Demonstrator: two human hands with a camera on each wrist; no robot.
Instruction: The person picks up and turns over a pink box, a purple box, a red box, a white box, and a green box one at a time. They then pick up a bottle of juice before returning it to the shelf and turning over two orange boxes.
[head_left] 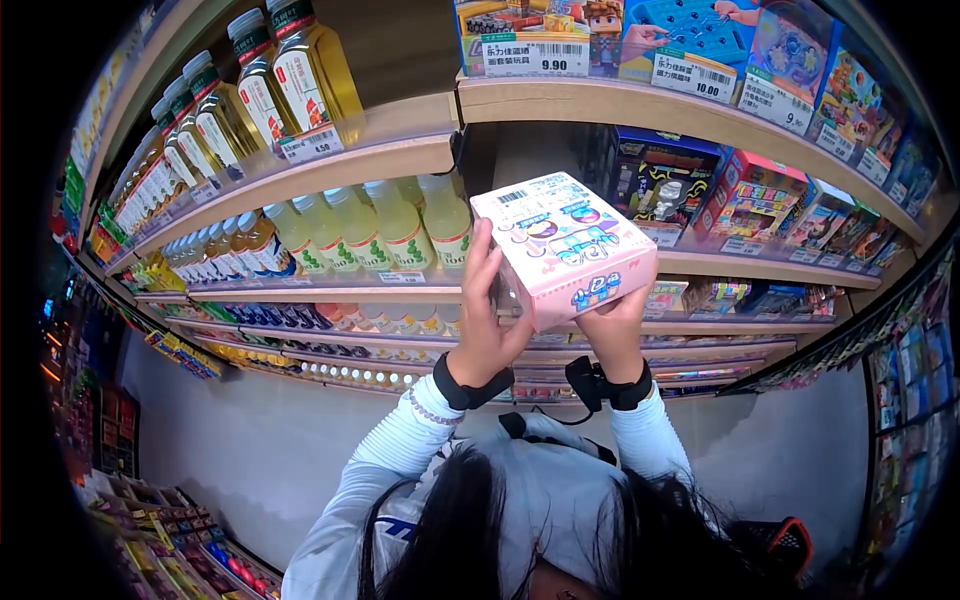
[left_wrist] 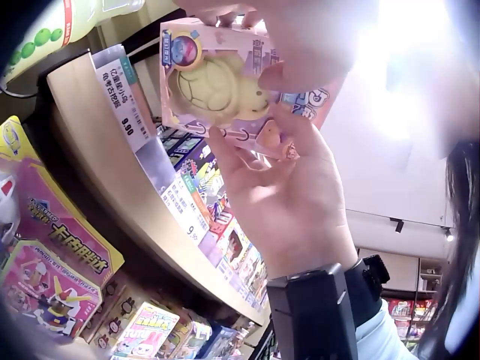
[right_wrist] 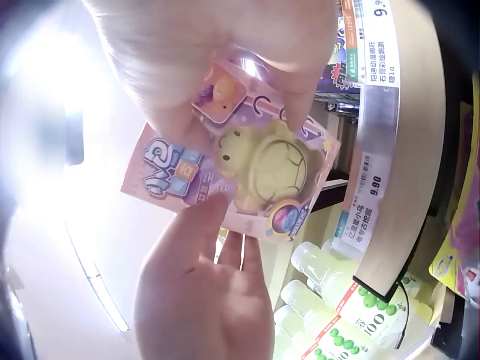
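Both hands hold a pink toy box up in front of the shelves. Its face with a barcode and cartoon pictures points up in the head view. On its opposite face a yellow-green turtle shows in both wrist views. My left hand grips the box's left side, fingers along its edge. From below and to the right, my right hand supports the near corner. The left wrist view shows the right hand with its thumb and fingers at the box. In the right wrist view the left hand's thumb lies against the turtle face.
Shelves with drink bottles stand at the left, and taller bottles sit above them. Boxed toys line the shelf at right. A wooden shelf edge with price tags runs above the box. A dark shelf recess lies behind it.
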